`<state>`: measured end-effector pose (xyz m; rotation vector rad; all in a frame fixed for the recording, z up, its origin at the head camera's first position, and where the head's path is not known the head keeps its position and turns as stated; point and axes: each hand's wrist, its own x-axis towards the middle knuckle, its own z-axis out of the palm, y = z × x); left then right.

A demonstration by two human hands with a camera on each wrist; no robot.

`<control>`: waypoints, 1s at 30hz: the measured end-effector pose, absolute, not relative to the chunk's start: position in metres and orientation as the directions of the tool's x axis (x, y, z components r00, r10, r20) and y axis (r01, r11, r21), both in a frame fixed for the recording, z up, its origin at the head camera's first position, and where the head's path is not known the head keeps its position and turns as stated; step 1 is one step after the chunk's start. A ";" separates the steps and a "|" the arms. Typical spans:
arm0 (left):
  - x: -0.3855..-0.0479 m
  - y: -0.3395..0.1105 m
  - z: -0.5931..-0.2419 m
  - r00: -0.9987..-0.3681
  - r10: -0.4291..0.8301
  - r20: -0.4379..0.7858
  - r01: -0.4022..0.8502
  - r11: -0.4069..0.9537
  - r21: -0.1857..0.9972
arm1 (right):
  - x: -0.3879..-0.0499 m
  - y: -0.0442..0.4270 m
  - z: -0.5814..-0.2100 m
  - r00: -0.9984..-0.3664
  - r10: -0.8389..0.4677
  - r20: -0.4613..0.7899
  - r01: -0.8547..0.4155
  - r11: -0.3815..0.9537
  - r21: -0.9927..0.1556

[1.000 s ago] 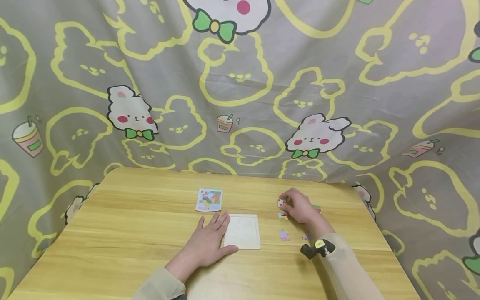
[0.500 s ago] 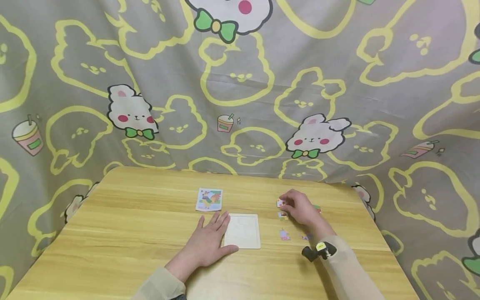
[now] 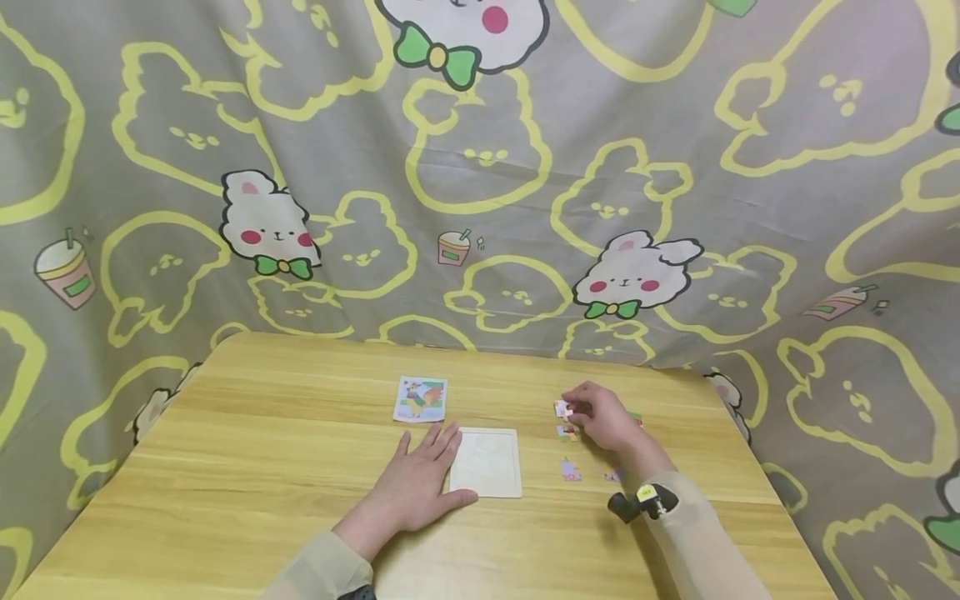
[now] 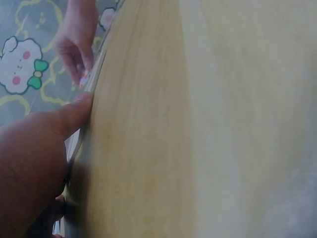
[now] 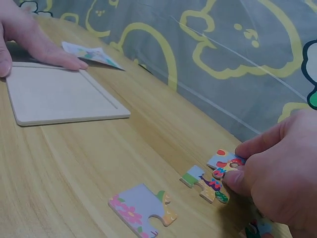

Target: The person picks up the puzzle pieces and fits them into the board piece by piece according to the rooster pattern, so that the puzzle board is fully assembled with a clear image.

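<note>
My left hand [image 3: 418, 485] lies with its fingers straight over the left edge of a pale square puzzle tray [image 3: 487, 463], its thumb on the near corner. On the right, my right hand [image 3: 602, 415] pinches a puzzle piece [image 5: 225, 159] with red spots between thumb and forefinger, low over the table. Right beside it is another puzzle piece [image 5: 199, 178] with blue, green and red print. A purple piece with a pink flower [image 5: 137, 208] lies nearer. In the left wrist view the thumb [image 4: 74, 116] shows at the tray; much of that hand is cut off.
A picture card [image 3: 421, 399] with a bird print lies behind the tray. More puzzle pieces, one of them a purple piece [image 3: 611, 473], lie around and partly under the right forearm. A patterned curtain [image 3: 510, 208] hangs behind the wooden table [image 3: 247, 433].
More of the pinched puzzle piece shows past the right fingertips, which have shifted very slightly rightward. The left hand stays in place on the tray. The head view has moved a little.
</note>
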<state>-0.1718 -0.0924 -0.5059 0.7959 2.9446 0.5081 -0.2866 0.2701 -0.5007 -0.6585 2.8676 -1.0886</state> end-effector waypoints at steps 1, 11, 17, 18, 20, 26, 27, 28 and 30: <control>-0.171 -0.092 -0.506 -0.867 0.498 0.036 0.481 0.815 0.323 | -0.287 0.270 -0.501 -0.913 -0.386 0.136 -0.379 0.673 -0.636; -0.171 -0.092 -0.506 -0.866 0.499 0.027 0.479 0.814 0.327 | -0.283 0.267 -0.498 -0.923 -0.365 0.122 -0.356 0.688 -0.632; -0.173 -0.092 -0.508 -0.871 0.491 0.022 0.472 0.825 0.311 | -0.279 0.265 -0.493 -0.930 -0.353 0.098 -0.325 0.672 -0.666; -0.173 -0.092 -0.508 -0.871 0.490 0.023 0.472 0.824 0.312 | -0.278 0.265 -0.492 -0.934 -0.347 0.087 -0.312 0.670 -0.674; -0.173 -0.092 -0.508 -0.872 0.490 0.021 0.471 0.825 0.312 | -0.276 0.265 -0.489 -0.936 -0.344 0.071 -0.296 0.665 -0.685; -0.174 -0.093 -0.507 -0.873 0.488 0.004 0.464 0.827 0.318 | -0.271 0.262 -0.480 -0.932 -0.357 0.055 -0.297 0.671 -0.679; -0.174 -0.093 -0.507 -0.873 0.488 0.002 0.463 0.827 0.319 | -0.270 0.261 -0.478 -0.932 -0.359 0.054 -0.299 0.674 -0.676; -0.174 -0.093 -0.507 -0.873 0.488 0.001 0.463 0.827 0.320 | -0.268 0.261 -0.477 -0.929 -0.366 0.058 -0.309 0.677 -0.668; -0.173 -0.092 -0.506 -0.873 0.488 -0.001 0.462 0.826 0.322 | -0.266 0.260 -0.474 -0.922 -0.382 0.063 -0.325 0.675 -0.663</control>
